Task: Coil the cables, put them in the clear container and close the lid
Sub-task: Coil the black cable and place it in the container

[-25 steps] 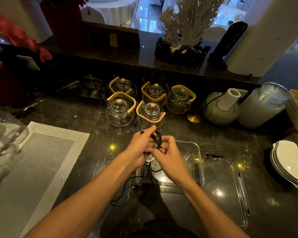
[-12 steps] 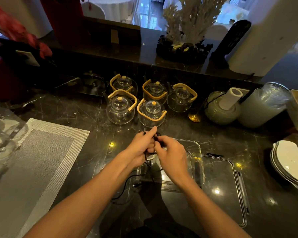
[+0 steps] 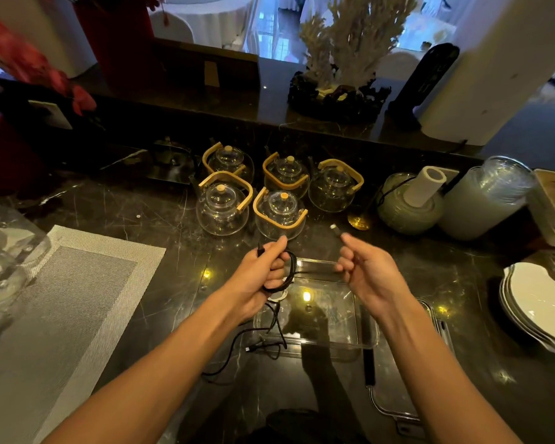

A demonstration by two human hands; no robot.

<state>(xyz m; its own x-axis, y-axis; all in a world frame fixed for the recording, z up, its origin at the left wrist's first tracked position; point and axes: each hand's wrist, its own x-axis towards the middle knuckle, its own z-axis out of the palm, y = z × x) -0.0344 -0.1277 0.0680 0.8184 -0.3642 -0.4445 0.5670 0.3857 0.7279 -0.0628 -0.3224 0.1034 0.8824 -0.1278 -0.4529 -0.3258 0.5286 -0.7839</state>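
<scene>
My left hand (image 3: 261,273) grips a small coil of black cable (image 3: 291,270), with one plug sticking up above the fist. Apart to the right, my right hand (image 3: 369,273) pinches the cable's other end, its light-tipped plug (image 3: 334,227) pointing up and away. Both hands hover over the far edge of the clear container (image 3: 375,332), which stands uncovered on the dark marble counter. Its clear lid (image 3: 394,411) lies flat to the right, partly under my right forearm. A loose black cable (image 3: 228,354) trails from below my left hand across the container's near left corner onto the counter.
Several glass teapots (image 3: 222,205) with bamboo handles stand just beyond my hands. A grey woven placemat (image 3: 77,299) and glassware (image 3: 0,251) lie at left. A green jar (image 3: 407,208), a large lidded jar (image 3: 484,201) and stacked white plates (image 3: 540,304) are at right.
My hands were together at the coil; my right hand has swung out to the right, carrying the cable's free end. My left hand keeps hold of the coil.
</scene>
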